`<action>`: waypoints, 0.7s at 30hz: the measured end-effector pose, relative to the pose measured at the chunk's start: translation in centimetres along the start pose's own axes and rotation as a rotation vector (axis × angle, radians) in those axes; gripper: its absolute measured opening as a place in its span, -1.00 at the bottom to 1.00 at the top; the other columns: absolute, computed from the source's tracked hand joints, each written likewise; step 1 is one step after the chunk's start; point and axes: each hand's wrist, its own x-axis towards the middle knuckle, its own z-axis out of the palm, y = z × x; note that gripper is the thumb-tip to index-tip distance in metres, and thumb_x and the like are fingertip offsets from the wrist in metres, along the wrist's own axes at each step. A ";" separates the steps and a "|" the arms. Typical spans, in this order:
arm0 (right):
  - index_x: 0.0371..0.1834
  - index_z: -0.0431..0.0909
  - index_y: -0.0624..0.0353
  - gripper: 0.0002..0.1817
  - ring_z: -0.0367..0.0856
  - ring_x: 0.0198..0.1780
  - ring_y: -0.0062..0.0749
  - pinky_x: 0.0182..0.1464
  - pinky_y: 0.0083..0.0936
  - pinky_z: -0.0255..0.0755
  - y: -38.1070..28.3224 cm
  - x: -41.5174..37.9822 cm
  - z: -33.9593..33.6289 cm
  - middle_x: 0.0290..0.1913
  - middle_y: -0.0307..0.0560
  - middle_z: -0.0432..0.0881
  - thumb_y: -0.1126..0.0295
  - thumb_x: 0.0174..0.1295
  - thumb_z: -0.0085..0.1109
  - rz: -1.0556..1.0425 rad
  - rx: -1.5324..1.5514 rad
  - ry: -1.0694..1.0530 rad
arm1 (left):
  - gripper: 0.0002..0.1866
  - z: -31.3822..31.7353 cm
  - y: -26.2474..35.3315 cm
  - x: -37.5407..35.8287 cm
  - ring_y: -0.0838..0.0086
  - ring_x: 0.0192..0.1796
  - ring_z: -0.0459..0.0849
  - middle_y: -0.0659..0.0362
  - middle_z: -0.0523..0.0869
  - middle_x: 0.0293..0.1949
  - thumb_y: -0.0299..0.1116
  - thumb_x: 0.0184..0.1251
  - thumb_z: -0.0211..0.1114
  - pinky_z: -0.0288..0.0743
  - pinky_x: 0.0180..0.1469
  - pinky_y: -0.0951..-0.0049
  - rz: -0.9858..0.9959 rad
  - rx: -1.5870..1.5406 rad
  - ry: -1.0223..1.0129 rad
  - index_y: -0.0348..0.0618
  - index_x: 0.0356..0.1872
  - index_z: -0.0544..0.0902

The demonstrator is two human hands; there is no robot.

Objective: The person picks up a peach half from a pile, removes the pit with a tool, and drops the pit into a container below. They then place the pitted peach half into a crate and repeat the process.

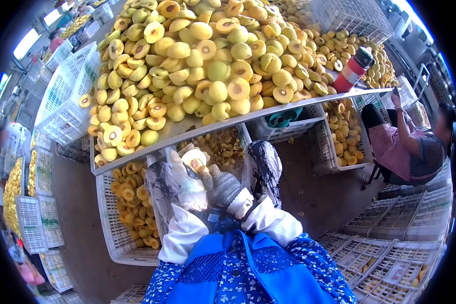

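My left hand, in a pale glove, holds a halved yellow peach with its cut face and brown centre turned up. Close beside it, my right hand in a grey glove is closed, its fingertips at the lower edge of the peach half. A small dark shape shows between the hands; whether it is a tool I cannot make out. Both hands are above my lap, just below the edge of the metal table. A big heap of halved yellow peaches covers that table.
Under the table stand a crate of peach halves at left and another crate at right. A red bottle is on the table. A seated co-worker is at right. Stacked white crates lie lower right.
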 end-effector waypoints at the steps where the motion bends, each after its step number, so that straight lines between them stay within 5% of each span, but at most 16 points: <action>1: -0.02 0.42 0.17 -0.67 0.54 -0.41 0.15 -0.36 -0.03 0.40 -0.1 0.0 0.2 -0.31 0.24 0.48 0.19 0.30 -0.14 0.043 0.037 -0.013 | -0.46 -0.1 -0.2 0.1 0.37 -0.47 0.59 0.05 0.62 -0.43 0.10 0.43 -0.11 0.52 -0.52 0.51 0.033 -0.007 0.005 -0.27 -0.13 0.49; 6: -0.09 0.41 0.17 -0.55 0.56 -0.24 0.22 -0.19 0.04 0.39 -1.4 0.2 -0.3 -0.27 0.30 0.56 0.01 0.37 -0.28 0.341 0.194 -0.139 | -0.46 -1.7 -2.1 1.4 0.36 -0.46 0.60 0.04 0.63 -0.41 0.10 0.44 -0.14 0.53 -0.48 0.51 0.124 -0.024 0.007 -0.26 -0.12 0.48; 12: -0.09 0.45 0.21 -0.53 0.56 -0.20 0.20 -0.17 -0.06 0.41 0.4 0.0 1.2 -0.26 0.32 0.58 0.01 0.38 -0.24 0.209 0.165 -0.220 | -0.44 -4.2 -3.6 2.8 0.35 -0.46 0.61 0.03 0.63 -0.40 0.11 0.44 -0.14 0.54 -0.47 0.51 0.155 -0.013 -0.069 -0.27 -0.14 0.50; 15: -0.10 0.52 0.24 -0.55 0.62 -0.28 -0.07 -0.19 -0.28 0.43 0.5 -0.5 -0.4 -0.35 0.20 0.62 0.06 0.40 -0.18 -0.171 0.434 -0.007 | -0.41 -4.6 -3.7 2.7 0.36 -0.46 0.64 0.03 0.64 -0.42 0.12 0.44 -0.15 0.54 -0.45 0.51 0.134 -0.001 -0.100 -0.31 -0.18 0.54; 17: -0.20 0.60 0.24 -0.53 0.46 -0.38 -0.59 -0.29 -0.54 0.38 1.7 -0.1 -1.1 -0.48 -0.15 0.56 0.03 0.40 -0.13 0.053 0.797 -0.257 | -0.39 -4.6 -3.5 2.4 0.37 -0.47 0.65 0.03 0.66 -0.43 0.11 0.45 -0.15 0.54 -0.43 0.50 0.120 0.058 -0.123 -0.34 -0.23 0.57; 20: -0.30 0.58 0.21 -0.46 0.45 -0.51 -0.53 -0.45 -0.51 0.34 -1.5 1.7 -8.3 -0.56 -0.23 0.51 -0.08 0.37 -0.15 0.492 0.666 -0.727 | -0.37 -4.5 -3.2 2.3 0.36 -0.52 0.65 0.02 0.69 -0.47 0.09 0.45 -0.15 0.56 -0.41 0.47 0.127 0.255 -0.176 -0.40 -0.28 0.60; 21: -0.32 0.57 0.20 -0.45 0.46 -0.53 -0.51 -0.47 -0.52 0.34 -1.0 1.2 -7.5 -0.57 -0.23 0.51 -0.10 0.36 -0.15 0.125 0.701 -0.555 | -0.37 -4.4 -3.1 2.2 0.36 -0.53 0.65 0.02 0.69 -0.47 0.09 0.45 -0.14 0.56 -0.42 0.46 0.121 0.262 -0.193 -0.40 -0.29 0.60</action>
